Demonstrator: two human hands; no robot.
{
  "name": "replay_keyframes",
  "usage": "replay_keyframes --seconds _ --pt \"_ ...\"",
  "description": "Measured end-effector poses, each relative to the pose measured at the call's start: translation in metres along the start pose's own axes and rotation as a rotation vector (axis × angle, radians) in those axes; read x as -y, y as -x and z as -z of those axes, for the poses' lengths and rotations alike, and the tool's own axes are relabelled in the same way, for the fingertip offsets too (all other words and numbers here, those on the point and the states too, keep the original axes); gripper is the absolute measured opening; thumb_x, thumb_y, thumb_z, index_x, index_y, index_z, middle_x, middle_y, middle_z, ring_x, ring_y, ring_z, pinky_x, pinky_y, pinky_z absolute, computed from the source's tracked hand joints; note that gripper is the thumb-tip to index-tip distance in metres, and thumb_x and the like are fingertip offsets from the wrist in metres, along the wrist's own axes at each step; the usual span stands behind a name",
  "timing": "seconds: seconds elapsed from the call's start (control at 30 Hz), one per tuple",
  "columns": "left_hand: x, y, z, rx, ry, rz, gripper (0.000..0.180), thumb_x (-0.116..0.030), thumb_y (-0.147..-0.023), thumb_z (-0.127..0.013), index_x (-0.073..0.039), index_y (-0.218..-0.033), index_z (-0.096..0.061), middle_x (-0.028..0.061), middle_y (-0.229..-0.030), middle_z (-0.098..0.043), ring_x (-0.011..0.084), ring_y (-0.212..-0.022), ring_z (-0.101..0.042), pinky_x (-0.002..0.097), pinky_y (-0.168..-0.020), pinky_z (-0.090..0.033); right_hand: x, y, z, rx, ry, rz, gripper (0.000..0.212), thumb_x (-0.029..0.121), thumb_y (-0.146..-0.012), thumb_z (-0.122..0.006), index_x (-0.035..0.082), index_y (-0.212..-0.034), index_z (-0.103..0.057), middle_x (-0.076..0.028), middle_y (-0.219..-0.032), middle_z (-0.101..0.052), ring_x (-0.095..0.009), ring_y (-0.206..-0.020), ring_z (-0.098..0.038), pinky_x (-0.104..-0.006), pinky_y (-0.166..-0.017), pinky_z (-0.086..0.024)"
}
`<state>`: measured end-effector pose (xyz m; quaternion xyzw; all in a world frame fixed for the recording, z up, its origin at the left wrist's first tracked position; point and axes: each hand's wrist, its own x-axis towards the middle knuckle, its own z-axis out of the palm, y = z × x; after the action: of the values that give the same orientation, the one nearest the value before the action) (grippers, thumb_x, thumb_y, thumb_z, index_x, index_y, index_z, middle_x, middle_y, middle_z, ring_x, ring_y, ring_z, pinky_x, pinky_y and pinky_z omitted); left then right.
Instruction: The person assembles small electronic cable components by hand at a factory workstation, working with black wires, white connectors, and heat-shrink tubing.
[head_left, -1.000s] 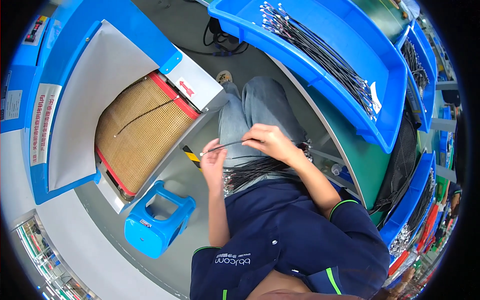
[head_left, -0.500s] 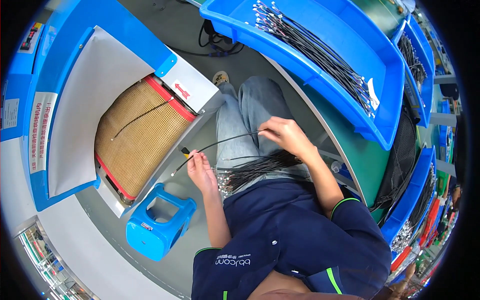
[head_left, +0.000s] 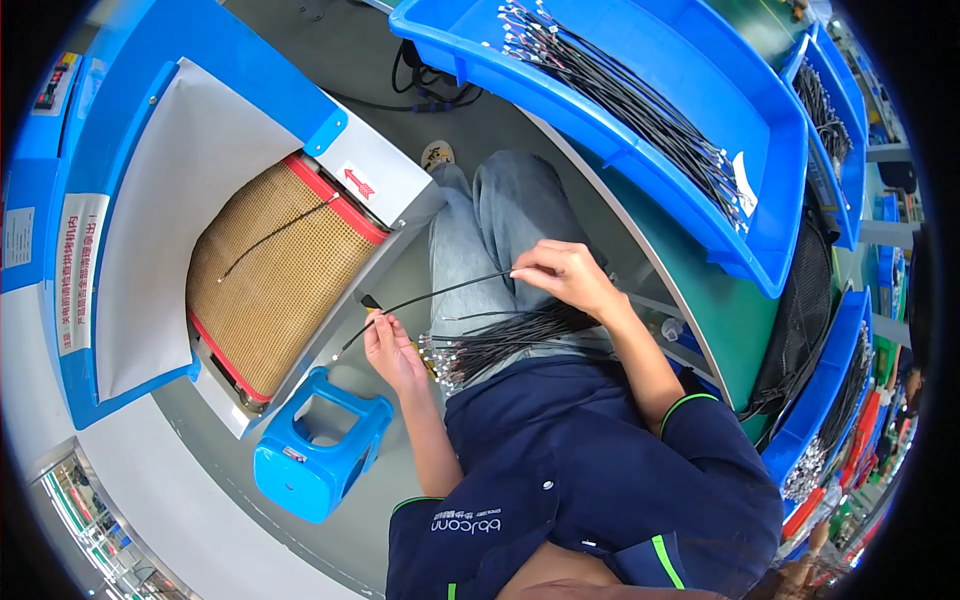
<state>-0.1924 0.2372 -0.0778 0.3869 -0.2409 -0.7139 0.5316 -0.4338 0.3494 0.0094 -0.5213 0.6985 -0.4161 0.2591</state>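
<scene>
A thin black cable (head_left: pixel 445 291) stretches between my two hands above my lap. My left hand (head_left: pixel 393 352) pinches it near its pale-tipped left end, which sticks out past the fingers. The other end is pinched by my right hand (head_left: pixel 565 272), whose fingers hide that tip. Across my thighs lies a bundle of similar black cables (head_left: pixel 510 342), their small connectors gathered at the left. One more black cable (head_left: pixel 275 240) rests on the tan mesh belt (head_left: pixel 290 290) of the machine to my left.
The machine has a blue-and-white housing (head_left: pixel 165 230). A blue plastic stool (head_left: pixel 310 450) stands before it. At the upper right, a blue tray (head_left: pixel 680 60) of black cables sits over a green tabletop (head_left: pixel 735 350). Further blue trays (head_left: pixel 815 430) line the right.
Both hands have shifted slightly left with the cable, which stays held at both ends. The whole view has moved a little too. The cable on the belt looks unchanged.
</scene>
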Motion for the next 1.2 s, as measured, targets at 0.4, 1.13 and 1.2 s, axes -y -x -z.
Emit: replay_keyframes --seconds 0.4,1.13,1.2 --pt "-0.004 0.014 0.001 0.045 -0.059 0.014 0.016 -0.007 -0.092 -0.055 0.002 -0.104 -0.057 0.0069 -0.095 -0.060 0.0112 -0.082 -0.059 0.0210 -0.073 -0.052 -0.003 0.014 0.016 0.062 0.021 0.118 0.010 0.012 -0.079 -0.070 0.004 -0.082 -0.066 -0.007 -0.070 -0.059 -0.021 -0.064 -0.057 -0.0311 -0.057 -0.045" --pt "-0.148 -0.098 0.025 -0.003 -0.062 -0.119 0.016 -0.003 -0.089 -0.058 0.005 -0.103 -0.058 0.0100 -0.095 -0.062 0.0148 -0.083 -0.062 0.0220 -0.078 -0.055 0.058 -0.015 -0.019 0.164 0.198 -0.052 0.038 0.023 -0.078 -0.070 0.007 -0.111 -0.061 -0.012 -0.089 -0.062 -0.024 -0.074 -0.061 -0.0331 -0.067 -0.049" --pt "-0.174 -0.126 0.040 -0.012 -0.073 -0.136 0.017 -0.003 -0.089 -0.058 0.005 -0.103 -0.058 0.0102 -0.095 -0.062 0.0150 -0.083 -0.062 0.0223 -0.078 -0.055 0.062 -0.011 -0.024 0.232 0.194 -0.059 0.031 0.025 -0.081 -0.066 0.007 -0.106 -0.063 -0.012 -0.090 -0.062 -0.026 -0.077 -0.062 -0.0353 -0.068 -0.050"
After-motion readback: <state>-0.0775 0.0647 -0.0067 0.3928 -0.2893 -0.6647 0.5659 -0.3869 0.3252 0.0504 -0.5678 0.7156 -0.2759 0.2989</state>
